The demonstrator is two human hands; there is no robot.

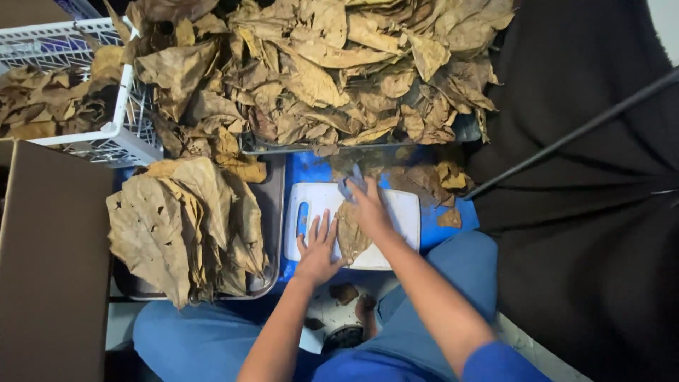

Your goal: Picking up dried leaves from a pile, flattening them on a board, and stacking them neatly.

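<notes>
Blue sheeting [453, 225] covers the work area below me, and a white cutting board [399, 212] with a slot handle lies on it, directly in front of my knees. I see one dried brown leaf [351, 233] lying flat on that board, lengthwise toward me.

My left hand [318, 247] is spread wide, fingers splayed, palm pressed onto the board just beside the leaf's left edge — the thumb touches the leaf near its lower end. It grips nothing. My right hand [368, 205] rests on the upper end of the leaf, fingers curled down; a small grey-blue object [351, 182] shows at the fingertips, but I cannot tell what it is or whether the hand truly has hold of it.

Left of the board, a metal tray [272, 212] carries a stack of large flattened leaves [177, 226]. Beyond the board, a loose heap of crumpled dried leaves [318, 71] fills the top of the view. A white plastic basket [127, 134] at upper left holds more leaves, and a brown cardboard box [49, 262] stands along the left edge. Dark cloth [587, 212] lies to the right, crossed by a thin black rod [573, 134]. Leaf scraps [449, 218] sit on the sheeting near the board's right side.
</notes>
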